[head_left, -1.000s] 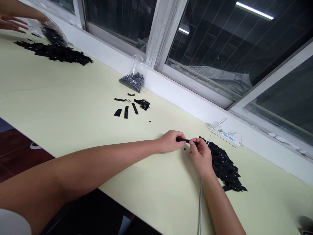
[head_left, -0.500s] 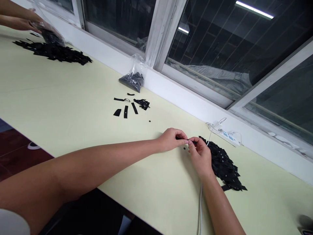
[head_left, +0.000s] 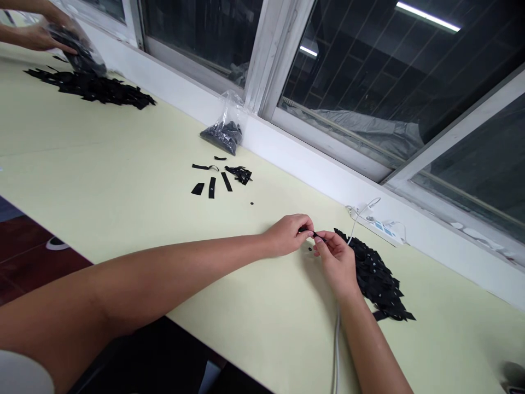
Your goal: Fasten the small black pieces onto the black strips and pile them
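My left hand (head_left: 289,234) and my right hand (head_left: 335,259) pinch a short black fabric strip (head_left: 315,234) between them, just above the table. The fingers hide most of the strip, and whether a small part sits on it I cannot tell. Below the fingertips a small black disc (head_left: 310,249) lies on the table. Beside my right hand spreads a heap of black strips (head_left: 375,276), several with a small light spot on them. Farther left, another small dark disc (head_left: 251,203) lies alone near a few loose black strips (head_left: 211,187).
A clear plastic bag of dark pieces (head_left: 225,134) stands against the window wall. A power strip (head_left: 378,227) lies along the wall, and a white cable (head_left: 337,350) runs under my right forearm. At upper left, another person's hands (head_left: 45,37) handle a bag above a black pile (head_left: 94,87).
My hands have drawn slightly apart, so more of the black strip shows between them. At upper left, the other person's hands and bag have shifted.
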`<action>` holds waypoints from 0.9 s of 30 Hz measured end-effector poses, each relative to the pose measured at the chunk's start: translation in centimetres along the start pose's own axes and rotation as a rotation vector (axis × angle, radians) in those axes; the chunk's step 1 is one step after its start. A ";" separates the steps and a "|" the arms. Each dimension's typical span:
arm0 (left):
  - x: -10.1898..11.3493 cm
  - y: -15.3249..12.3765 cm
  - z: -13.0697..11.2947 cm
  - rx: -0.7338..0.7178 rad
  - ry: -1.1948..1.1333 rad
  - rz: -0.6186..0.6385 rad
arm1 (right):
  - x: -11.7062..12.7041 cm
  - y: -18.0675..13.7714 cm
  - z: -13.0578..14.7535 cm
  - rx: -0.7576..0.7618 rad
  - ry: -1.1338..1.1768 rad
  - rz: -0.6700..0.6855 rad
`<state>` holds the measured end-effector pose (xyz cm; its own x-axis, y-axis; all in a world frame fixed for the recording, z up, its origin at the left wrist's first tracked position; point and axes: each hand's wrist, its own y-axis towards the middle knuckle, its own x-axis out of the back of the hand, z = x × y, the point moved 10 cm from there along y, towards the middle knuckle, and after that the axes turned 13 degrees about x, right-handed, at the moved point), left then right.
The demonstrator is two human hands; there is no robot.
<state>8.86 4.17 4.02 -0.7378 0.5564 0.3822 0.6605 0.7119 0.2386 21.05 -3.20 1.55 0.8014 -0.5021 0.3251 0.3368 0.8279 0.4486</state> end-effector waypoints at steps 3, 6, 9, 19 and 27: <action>0.0 0.1 0.1 0.005 0.011 0.000 | -0.2 0.0 0.1 0.000 0.028 0.004; 0.2 0.3 0.4 0.025 0.035 -0.010 | 0.4 0.1 0.2 0.023 -0.042 -0.007; 0.7 0.4 0.2 -0.014 0.100 -0.045 | 1.5 0.2 0.0 0.053 -0.309 0.002; -0.2 0.2 -1.2 -0.242 0.360 -0.016 | -0.3 0.0 -0.9 0.111 -0.616 0.300; -0.4 0.2 -1.2 -0.260 0.375 -0.006 | 0.1 0.0 -1.4 0.089 -0.660 0.296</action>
<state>9.43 3.54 4.98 -0.6721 0.3251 0.6653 0.7045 0.5572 0.4395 21.85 -2.92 0.44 0.3779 -0.3301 0.8650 0.0883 0.9429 0.3212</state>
